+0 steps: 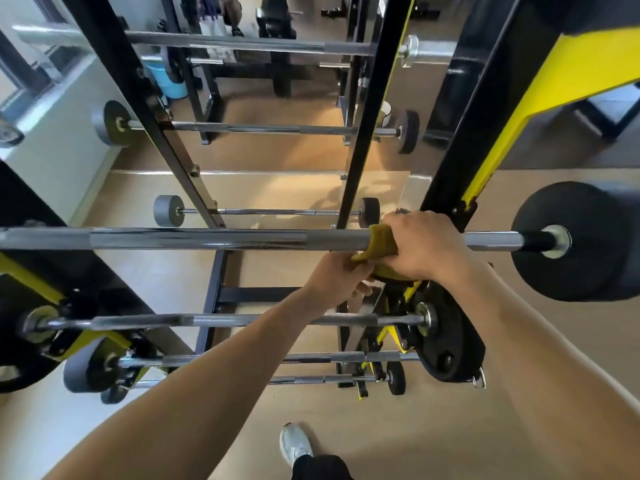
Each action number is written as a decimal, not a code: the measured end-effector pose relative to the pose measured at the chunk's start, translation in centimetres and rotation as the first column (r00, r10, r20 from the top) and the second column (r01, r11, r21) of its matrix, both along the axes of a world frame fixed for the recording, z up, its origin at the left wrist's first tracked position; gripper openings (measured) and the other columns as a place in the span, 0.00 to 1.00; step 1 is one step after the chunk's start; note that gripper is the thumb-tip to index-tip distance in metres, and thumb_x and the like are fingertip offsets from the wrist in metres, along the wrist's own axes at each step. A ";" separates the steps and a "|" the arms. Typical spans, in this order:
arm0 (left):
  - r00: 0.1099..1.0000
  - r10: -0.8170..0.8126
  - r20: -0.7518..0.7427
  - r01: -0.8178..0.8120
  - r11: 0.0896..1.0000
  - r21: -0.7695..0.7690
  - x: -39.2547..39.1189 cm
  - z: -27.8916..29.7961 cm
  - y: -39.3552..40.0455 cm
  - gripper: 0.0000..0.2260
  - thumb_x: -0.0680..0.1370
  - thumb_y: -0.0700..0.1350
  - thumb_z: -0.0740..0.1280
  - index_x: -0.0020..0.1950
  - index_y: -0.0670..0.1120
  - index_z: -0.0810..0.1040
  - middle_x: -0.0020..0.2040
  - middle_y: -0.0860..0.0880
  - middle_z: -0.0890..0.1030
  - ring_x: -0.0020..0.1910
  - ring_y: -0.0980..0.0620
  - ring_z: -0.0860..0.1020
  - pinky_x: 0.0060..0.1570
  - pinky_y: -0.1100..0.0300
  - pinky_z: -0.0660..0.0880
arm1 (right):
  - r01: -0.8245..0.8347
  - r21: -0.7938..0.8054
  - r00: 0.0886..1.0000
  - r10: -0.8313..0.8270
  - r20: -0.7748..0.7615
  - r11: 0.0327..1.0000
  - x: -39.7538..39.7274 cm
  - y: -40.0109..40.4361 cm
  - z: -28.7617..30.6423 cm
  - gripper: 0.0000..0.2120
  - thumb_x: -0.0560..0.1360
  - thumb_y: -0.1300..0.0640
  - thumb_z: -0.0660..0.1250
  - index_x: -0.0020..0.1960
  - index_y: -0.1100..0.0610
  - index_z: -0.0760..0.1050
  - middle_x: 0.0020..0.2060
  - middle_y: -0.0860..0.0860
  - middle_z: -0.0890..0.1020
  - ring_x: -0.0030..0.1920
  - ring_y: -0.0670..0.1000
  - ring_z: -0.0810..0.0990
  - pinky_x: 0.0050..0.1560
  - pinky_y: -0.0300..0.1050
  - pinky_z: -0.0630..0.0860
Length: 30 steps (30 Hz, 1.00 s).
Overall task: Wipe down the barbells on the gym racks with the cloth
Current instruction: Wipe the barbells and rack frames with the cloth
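Gripping the barbell (207, 239) through a yellow cloth (379, 245), the right hand (420, 245) sits near the bar's right end, just inboard of the black weight plate (585, 242) and close beside the rack's black and yellow upright (485, 161). Its fingers curl over the top of the bar, pressing the cloth around it. The left hand (337, 277) comes up from below and pinches the cloth's hanging lower edge, fingers drawn together on the fabric.

The main risk, I judge, is the cloth: only part of it wraps the bar, so a long stroke toward the left end could let it bunch or slide out from under the palm, leaving bare skin on steel. A stroke the other way could knock knuckles against the upright or the plate collar.

Both forearms reach forward and up, the right wrist arched over the bar, the left one lower and angled in toward it. More barbells rest on lower pegs of the rack.
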<state>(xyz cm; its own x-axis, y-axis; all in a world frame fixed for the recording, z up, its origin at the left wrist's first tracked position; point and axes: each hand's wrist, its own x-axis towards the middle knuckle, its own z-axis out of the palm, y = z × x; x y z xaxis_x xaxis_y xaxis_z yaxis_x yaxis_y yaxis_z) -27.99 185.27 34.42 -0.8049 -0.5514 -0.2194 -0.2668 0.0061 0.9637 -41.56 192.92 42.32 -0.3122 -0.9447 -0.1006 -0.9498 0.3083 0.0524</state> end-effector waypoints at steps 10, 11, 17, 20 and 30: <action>0.984 0.080 -0.158 -0.052 0.983 0.174 2.9 -1.2 -1.8 0.09 0.80 0.40 0.66 0.60 0.40 0.76 0.51 0.41 0.83 0.50 0.46 0.84 0.51 0.48 0.82 | -0.038 -0.014 0.999 0.039 0.021 0.999 3.8 -2.8 0.2 0.16 0.71 0.41 0.71 0.49 0.47 0.68 0.42 0.48 0.79 0.45 0.52 0.80 0.52 0.52 0.77; 0.983 0.094 -0.157 -0.059 0.974 0.217 3.4 -1.2 -2.0 0.07 0.81 0.40 0.65 0.57 0.40 0.77 0.50 0.41 0.84 0.49 0.45 0.85 0.52 0.47 0.81 | -0.035 -0.017 0.999 0.035 0.012 0.999 4.4 -3.2 0.2 0.16 0.71 0.40 0.71 0.50 0.47 0.69 0.42 0.48 0.79 0.44 0.52 0.80 0.52 0.52 0.77; 0.974 0.153 -0.167 -0.080 0.921 0.382 7.9 -1.2 -4.8 0.04 0.81 0.39 0.64 0.50 0.43 0.78 0.45 0.43 0.84 0.46 0.42 0.83 0.54 0.44 0.79 | -0.051 0.017 0.999 0.050 0.011 0.999 8.6 -6.6 0.4 0.16 0.71 0.40 0.70 0.46 0.46 0.66 0.38 0.47 0.77 0.41 0.52 0.79 0.46 0.49 0.78; 0.972 0.160 -0.172 -0.080 0.914 0.398 10.3 -1.0 -6.3 0.04 0.81 0.39 0.64 0.50 0.43 0.78 0.45 0.42 0.83 0.46 0.42 0.83 0.51 0.48 0.81 | -0.064 0.028 0.998 0.064 0.000 0.998 10.6 -8.3 0.5 0.18 0.71 0.37 0.68 0.53 0.48 0.71 0.39 0.47 0.78 0.41 0.52 0.80 0.45 0.50 0.79; 0.947 0.259 -0.193 -0.162 0.898 0.410 20.6 -1.0 -12.5 0.04 0.82 0.39 0.63 0.50 0.43 0.77 0.42 0.45 0.83 0.42 0.46 0.82 0.46 0.52 0.81 | -0.182 0.010 0.983 0.181 0.043 0.983 20.3 -15.8 0.4 0.16 0.73 0.42 0.70 0.52 0.51 0.72 0.42 0.50 0.79 0.43 0.52 0.79 0.46 0.48 0.78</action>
